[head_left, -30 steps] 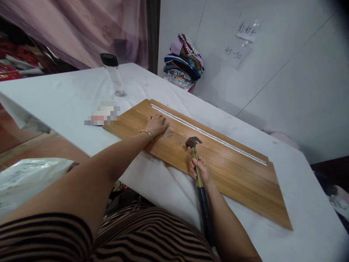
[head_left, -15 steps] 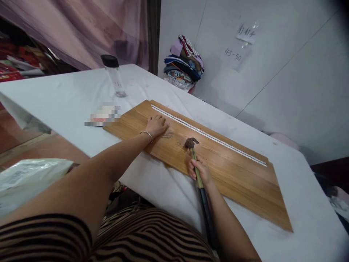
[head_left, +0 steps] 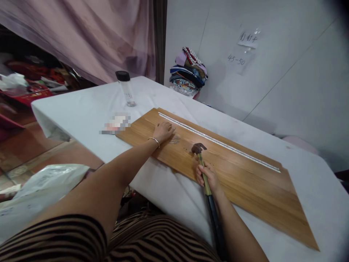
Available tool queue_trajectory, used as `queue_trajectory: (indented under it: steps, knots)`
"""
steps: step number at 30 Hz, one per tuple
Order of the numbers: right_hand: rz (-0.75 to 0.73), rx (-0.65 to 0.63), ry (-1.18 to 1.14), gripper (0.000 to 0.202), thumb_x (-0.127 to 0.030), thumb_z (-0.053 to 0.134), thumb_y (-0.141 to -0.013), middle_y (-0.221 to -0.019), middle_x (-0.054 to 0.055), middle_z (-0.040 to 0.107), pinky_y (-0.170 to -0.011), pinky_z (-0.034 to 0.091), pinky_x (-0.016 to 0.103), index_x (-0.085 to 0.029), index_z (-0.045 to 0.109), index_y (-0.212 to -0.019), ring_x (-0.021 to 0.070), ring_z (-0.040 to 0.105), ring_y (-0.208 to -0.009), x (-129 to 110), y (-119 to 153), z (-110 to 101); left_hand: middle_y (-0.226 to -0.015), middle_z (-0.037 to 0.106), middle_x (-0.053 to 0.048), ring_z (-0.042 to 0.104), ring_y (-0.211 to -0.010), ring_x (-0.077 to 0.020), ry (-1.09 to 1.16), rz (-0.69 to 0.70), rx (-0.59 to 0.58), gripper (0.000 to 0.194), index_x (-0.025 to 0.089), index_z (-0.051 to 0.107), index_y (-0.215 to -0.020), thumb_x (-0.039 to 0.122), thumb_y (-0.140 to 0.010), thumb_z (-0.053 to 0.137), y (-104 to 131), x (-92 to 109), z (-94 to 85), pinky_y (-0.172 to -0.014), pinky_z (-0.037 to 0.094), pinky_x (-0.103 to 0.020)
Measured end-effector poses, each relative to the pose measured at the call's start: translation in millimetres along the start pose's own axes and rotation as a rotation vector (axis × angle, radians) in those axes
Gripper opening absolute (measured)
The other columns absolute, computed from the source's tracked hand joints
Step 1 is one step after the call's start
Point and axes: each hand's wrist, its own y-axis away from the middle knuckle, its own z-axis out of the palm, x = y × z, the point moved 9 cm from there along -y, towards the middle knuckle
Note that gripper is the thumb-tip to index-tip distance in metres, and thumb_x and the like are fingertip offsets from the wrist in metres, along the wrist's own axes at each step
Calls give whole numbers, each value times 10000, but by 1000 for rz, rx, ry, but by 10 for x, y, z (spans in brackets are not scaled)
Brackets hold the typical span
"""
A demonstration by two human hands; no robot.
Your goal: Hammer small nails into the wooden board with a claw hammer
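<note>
A wooden board (head_left: 245,193) lies across the white-covered table. My left hand (head_left: 163,131), wearing a bracelet (head_left: 155,141), rests palm down on the board's left half, fingers a little bent and partly apart. Right beside its fingertips lies a small heap of nails (head_left: 175,140). My right hand (head_left: 207,176) grips a claw hammer (head_left: 207,189) on the upper part of its handle, near the rusty head. The hammer's head is over the middle of the board, and its black grip runs back along my forearm. A few small dark specks show on the wood between the hands.
Two white strips (head_left: 218,141) run along the board's far side. A lidded clear bottle (head_left: 128,92) and a blurred packet (head_left: 116,124) stand and lie on the table (head_left: 79,112) to the left. Folded clothes (head_left: 189,71) are stacked by the wall; a plastic bag (head_left: 51,185) is at lower left.
The whole view has shifted, so the table and both hands appear slightly lower and further right. On the board, the hands, hammer and nails look much the same.
</note>
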Motion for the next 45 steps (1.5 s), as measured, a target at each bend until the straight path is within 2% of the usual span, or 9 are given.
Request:
queue_trajectory:
  steps: [4, 8, 13, 17, 22, 28, 33, 39, 45]
  knots:
    - [-12, 11, -23, 395, -390, 709, -751, -558, -96, 509, -266, 291, 174, -182, 551, -1047, 42, 349, -281, -3, 8, -15, -1126, 721, -58, 632, -1073, -229, 216, -116, -5, 369, 206, 715, -1064, 433, -871, 497, -10, -136, -69, -996, 435, -365]
    - [-24, 40, -53, 389, -372, 703, -752, -575, -95, 511, -263, 278, 165, -194, 545, -1061, 42, 349, -287, -6, 10, -34, -1053, 744, -35, 678, -943, -203, 414, -186, -172, 309, 207, 734, -1010, 385, -809, 583, 8, -216, -77, -860, 522, -300]
    - [-18, 35, -67, 422, -370, 707, -742, -561, -93, 513, -270, 299, 162, -181, 555, -1087, 40, 351, -286, 9, -4, -25, -960, 753, -44, 672, -903, -218, 180, -35, -201, 232, 199, 756, -906, 294, -774, 590, 221, -127, -226, -850, 519, -313]
    - [-20, 29, -76, 399, -373, 716, -728, -564, -89, 514, -259, 294, 160, -171, 571, -1040, 35, 350, -285, 9, -7, -25, -1007, 728, -55, 647, -946, -205, -10, 196, -227, 281, 201, 758, -922, 306, -834, 511, 448, 97, -206, -875, 493, -291]
    - [-39, 27, -85, 394, -368, 710, -738, -561, -89, 513, -261, 292, 162, -173, 573, -1051, 37, 351, -286, -3, 2, -36, -1006, 690, -70, 625, -932, -188, -147, 316, -245, 320, 202, 745, -902, 272, -892, 433, 519, 273, -148, -833, 480, -279]
    - [-58, 11, -103, 408, -353, 693, -752, -568, -95, 517, -263, 273, 169, -182, 555, -1097, 39, 342, -285, -15, 6, -33, -991, 686, -89, 624, -929, -200, -241, 346, -267, 353, 178, 729, -861, 283, -922, 398, 512, 397, -105, -824, 471, -294]
    - [-51, 4, -88, 446, -347, 685, -747, -559, -95, 521, -266, 262, 181, -167, 542, -1130, 45, 347, -277, -4, -10, -36, -1029, 680, -75, 619, -952, -197, -176, 295, -257, 357, 188, 720, -923, 321, -933, 389, 520, 391, -115, -835, 474, -292]
    - [-25, -52, -64, 459, -373, 691, -751, -574, -93, 528, -274, 277, 182, -167, 543, -1134, 42, 351, -280, 19, -35, 7, -1025, 669, -78, 610, -977, -199, -159, 267, -225, 298, 182, 708, -927, 275, -908, 425, 536, 375, -84, -874, 473, -303]
    - [-16, -42, -61, 446, -370, 698, -760, -578, -92, 533, -282, 283, 176, -175, 547, -1132, 40, 362, -286, 25, -27, -7, -1000, 667, -89, 608, -961, -197, -166, 267, -208, 282, 168, 691, -915, 248, -914, 421, 547, 397, -65, -869, 473, -309]
